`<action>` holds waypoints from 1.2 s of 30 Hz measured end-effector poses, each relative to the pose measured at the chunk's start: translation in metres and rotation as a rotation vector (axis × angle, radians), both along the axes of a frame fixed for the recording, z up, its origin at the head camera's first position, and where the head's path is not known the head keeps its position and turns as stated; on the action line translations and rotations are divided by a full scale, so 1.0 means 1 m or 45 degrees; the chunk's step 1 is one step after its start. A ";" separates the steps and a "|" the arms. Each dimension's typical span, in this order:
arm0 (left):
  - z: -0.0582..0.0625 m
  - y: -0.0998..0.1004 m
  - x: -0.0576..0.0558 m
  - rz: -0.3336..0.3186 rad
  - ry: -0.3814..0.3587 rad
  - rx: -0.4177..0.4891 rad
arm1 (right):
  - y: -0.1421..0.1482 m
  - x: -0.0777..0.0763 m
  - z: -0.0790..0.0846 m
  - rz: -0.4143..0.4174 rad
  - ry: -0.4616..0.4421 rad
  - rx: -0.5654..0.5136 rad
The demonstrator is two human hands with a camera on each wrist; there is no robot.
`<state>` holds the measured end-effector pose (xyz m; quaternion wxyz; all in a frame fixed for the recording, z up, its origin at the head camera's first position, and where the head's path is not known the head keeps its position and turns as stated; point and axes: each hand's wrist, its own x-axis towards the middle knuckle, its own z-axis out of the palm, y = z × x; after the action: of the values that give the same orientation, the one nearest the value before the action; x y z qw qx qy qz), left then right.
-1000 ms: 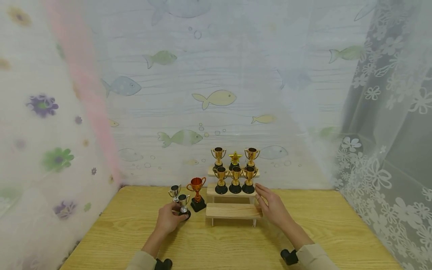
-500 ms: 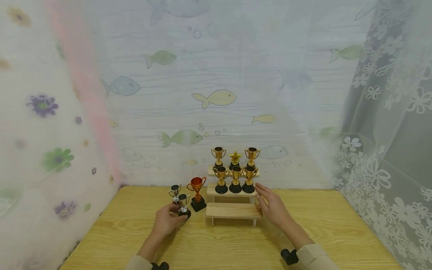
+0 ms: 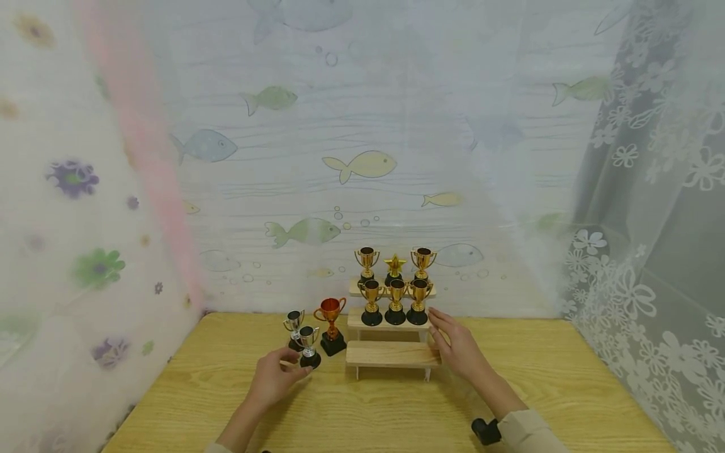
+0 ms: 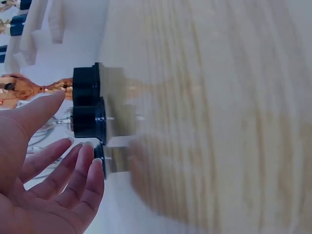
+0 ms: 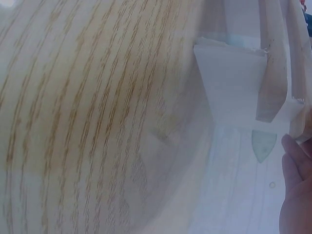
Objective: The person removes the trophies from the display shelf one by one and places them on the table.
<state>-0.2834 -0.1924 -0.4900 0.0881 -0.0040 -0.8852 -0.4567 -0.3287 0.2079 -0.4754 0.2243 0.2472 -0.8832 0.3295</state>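
Observation:
My left hand [image 3: 276,377] is beside the front silver trophy cup [image 3: 308,347], thumb and fingers spread around its black base without gripping it. In the left wrist view the fingers of this hand [image 4: 53,180] are apart, with a gap to the black base [image 4: 88,121]. Another silver trophy cup [image 3: 294,324] stands just behind. To their right is a bronze trophy cup [image 3: 330,319] on a square black base. My right hand [image 3: 457,343] rests its fingertips at the right end of the middle step [image 3: 357,319] of a wooden tiered stand, seen also in the right wrist view [image 5: 274,92].
Three gold cups [image 3: 395,299] stand on the middle step. Two gold cups and a gold star trophy [image 3: 394,267] are on the top step. The lowest step [image 3: 391,354] is bare wood. A fish-printed curtain [image 3: 362,126] hangs behind the wooden table [image 3: 362,421].
My left hand has let go of the front silver trophy cup and drawn back a little to the left and nearer. The right hand has stayed in place.

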 end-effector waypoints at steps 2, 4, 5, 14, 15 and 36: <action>0.002 0.001 0.003 -0.007 -0.010 0.003 | 0.000 0.000 0.000 -0.002 -0.002 -0.007; 0.005 0.002 0.006 -0.014 -0.013 0.005 | 0.000 -0.001 -0.001 -0.008 -0.004 -0.005; 0.007 0.003 0.007 -0.018 -0.013 0.009 | 0.000 -0.001 -0.001 -0.010 -0.003 -0.002; 0.016 0.017 0.016 -0.109 0.024 0.027 | 0.001 -0.001 0.000 -0.016 -0.015 0.002; 0.016 0.018 0.017 -0.124 0.035 0.033 | 0.001 -0.001 0.000 -0.016 -0.016 0.000; 0.034 0.058 0.015 -0.186 0.343 -0.017 | 0.000 0.000 0.000 -0.001 -0.002 -0.005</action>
<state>-0.2680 -0.1340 -0.4562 0.1727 -0.1301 -0.8658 -0.4513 -0.3290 0.2077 -0.4751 0.2243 0.2461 -0.8828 0.3312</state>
